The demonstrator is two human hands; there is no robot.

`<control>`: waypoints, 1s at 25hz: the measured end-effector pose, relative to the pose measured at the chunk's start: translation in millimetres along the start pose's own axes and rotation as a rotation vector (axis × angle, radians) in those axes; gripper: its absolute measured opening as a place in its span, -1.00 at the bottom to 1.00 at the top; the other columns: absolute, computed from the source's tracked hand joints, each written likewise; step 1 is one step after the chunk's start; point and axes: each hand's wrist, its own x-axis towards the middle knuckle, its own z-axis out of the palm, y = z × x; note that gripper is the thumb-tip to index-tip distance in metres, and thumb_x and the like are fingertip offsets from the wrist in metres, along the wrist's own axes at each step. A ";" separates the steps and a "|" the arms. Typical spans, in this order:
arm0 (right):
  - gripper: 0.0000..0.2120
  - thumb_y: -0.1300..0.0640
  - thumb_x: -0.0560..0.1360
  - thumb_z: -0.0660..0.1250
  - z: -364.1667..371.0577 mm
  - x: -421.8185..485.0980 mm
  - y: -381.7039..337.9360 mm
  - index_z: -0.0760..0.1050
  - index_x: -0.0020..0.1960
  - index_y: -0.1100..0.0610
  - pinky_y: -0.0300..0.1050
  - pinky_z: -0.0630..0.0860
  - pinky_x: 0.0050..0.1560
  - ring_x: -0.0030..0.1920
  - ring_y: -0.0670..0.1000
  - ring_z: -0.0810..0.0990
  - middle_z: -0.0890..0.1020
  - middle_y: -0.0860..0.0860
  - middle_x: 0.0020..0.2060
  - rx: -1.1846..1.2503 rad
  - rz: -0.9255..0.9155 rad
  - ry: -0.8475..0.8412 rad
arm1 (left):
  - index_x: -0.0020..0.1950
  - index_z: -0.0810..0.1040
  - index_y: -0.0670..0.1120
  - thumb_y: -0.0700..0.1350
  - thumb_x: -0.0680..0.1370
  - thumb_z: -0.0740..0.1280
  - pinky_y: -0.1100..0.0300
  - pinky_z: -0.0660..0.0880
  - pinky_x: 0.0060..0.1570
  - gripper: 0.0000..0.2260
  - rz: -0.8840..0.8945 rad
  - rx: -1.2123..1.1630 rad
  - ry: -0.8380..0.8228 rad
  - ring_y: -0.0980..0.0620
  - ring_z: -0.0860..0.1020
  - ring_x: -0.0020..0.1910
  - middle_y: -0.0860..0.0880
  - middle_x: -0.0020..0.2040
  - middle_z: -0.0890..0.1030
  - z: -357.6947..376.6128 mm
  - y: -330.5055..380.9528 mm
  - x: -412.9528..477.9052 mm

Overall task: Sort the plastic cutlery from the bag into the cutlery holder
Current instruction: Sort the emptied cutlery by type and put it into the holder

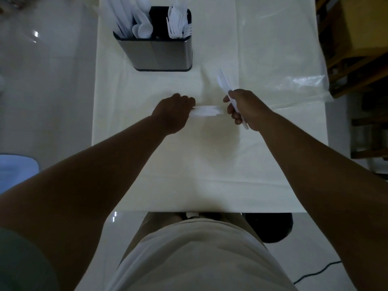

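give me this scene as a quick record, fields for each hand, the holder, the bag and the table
left hand: pinches the end of white pieces, type too blurred to tell
right hand: grips a white fork, tines pointing away from the person
cutlery holder: upright at the far side; knives and spoons in its left part, forks in its right part
bag: clear plastic, lying by the right table edge
table: covered by a white tablecloth
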 end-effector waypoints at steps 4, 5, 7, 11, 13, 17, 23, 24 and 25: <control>-0.80 0.16 0.62 0.13 19.3 -6.4 -0.6 0.52 0.03 0.19 -0.16 0.32 -0.40 -0.44 0.01 0.37 0.49 0.12 -0.25 0.034 -0.048 -0.101 | 0.19 0.40 -0.11 -0.01 0.61 0.21 0.04 0.49 -0.20 -0.77 -0.382 -0.254 0.015 -0.18 0.55 -0.21 -0.10 -0.13 0.59 -6.9 -6.1 -26.7; -0.82 0.17 0.63 0.16 25.2 -8.8 -0.9 0.53 0.02 0.17 -0.13 0.38 -0.38 -0.41 0.02 0.41 0.50 0.11 -0.22 0.018 -0.078 -0.115 | 0.22 0.41 -0.10 0.04 0.61 0.22 0.05 0.50 -0.17 -0.73 -0.474 -0.364 0.013 -0.14 0.53 -0.20 -0.07 -0.12 0.55 -7.9 -7.3 -33.5; -0.85 0.19 0.65 0.19 37.9 -13.3 -2.3 0.53 0.01 0.16 -0.05 0.54 -0.27 -0.34 0.05 0.51 0.51 0.11 -0.16 0.007 -0.116 -0.144 | 0.22 0.46 -0.09 0.08 0.61 0.25 0.11 0.48 -0.18 -0.70 -0.661 -0.734 0.036 -0.06 0.48 -0.24 -0.04 -0.15 0.53 -8.4 -10.6 -48.5; -0.88 0.17 0.60 0.31 65.8 -21.0 -1.9 0.60 0.03 0.17 0.03 0.62 0.03 -0.09 0.09 0.63 0.62 0.12 -0.04 0.004 -0.104 -0.147 | 0.16 0.42 -0.13 -0.13 0.64 0.24 0.07 0.60 -0.15 -0.87 -0.806 -1.604 0.081 -0.03 0.57 -0.23 -0.09 -0.19 0.57 -15.8 -10.1 -70.9; -0.82 0.09 0.52 0.43 80.4 -27.9 -2.7 0.66 0.08 0.12 -0.09 0.56 -0.04 -0.10 0.02 0.60 0.68 0.05 -0.03 -0.076 -0.104 -0.109 | 0.17 0.41 -0.16 -0.20 0.64 0.23 0.07 0.57 -0.15 -0.88 -0.779 -1.727 0.060 -0.03 0.56 -0.22 -0.10 -0.16 0.56 -18.4 -6.9 -77.2; -0.77 0.19 0.45 0.50 103.6 -43.8 -10.3 0.65 0.08 0.23 -0.19 0.49 -0.31 -0.31 -0.02 0.54 0.66 0.10 -0.19 0.069 -0.062 -0.176 | 0.09 0.46 -0.16 -0.04 0.62 0.29 0.22 0.38 -0.32 -0.81 -0.678 -1.751 0.028 0.02 0.43 -0.24 -0.09 -0.18 0.47 -16.9 1.0 -84.8; -0.85 0.32 0.40 0.52 110.0 -55.9 -27.3 0.58 -0.09 0.26 -0.02 0.66 -0.14 -0.31 0.11 0.66 0.68 0.27 -0.20 0.093 -0.083 -0.190 | 0.06 0.52 -0.02 -0.07 0.54 0.41 0.28 0.45 -0.33 -0.85 -0.388 -1.518 -0.010 0.17 0.51 -0.31 0.08 -0.29 0.56 -28.0 7.6 -89.1; -0.86 0.29 0.40 0.53 108.8 -56.2 -27.6 0.58 -0.11 0.26 -0.03 0.64 -0.14 -0.31 0.11 0.65 0.68 0.25 -0.22 0.073 -0.085 -0.213 | 0.01 0.53 -0.04 -0.12 0.51 0.45 0.26 0.44 -0.33 -0.86 -0.384 -1.512 -0.003 0.14 0.49 -0.32 0.05 -0.30 0.55 -29.3 6.4 -88.8; -0.85 0.23 0.39 0.55 107.1 -56.3 -27.5 0.60 -0.14 0.24 -0.07 0.61 -0.17 -0.32 0.09 0.63 0.68 0.18 -0.27 0.002 -0.104 -0.223 | -0.03 0.54 -0.05 -0.17 0.49 0.47 0.24 0.43 -0.34 -0.86 -0.393 -1.503 -0.007 0.11 0.47 -0.34 0.01 -0.31 0.53 -31.1 5.0 -88.6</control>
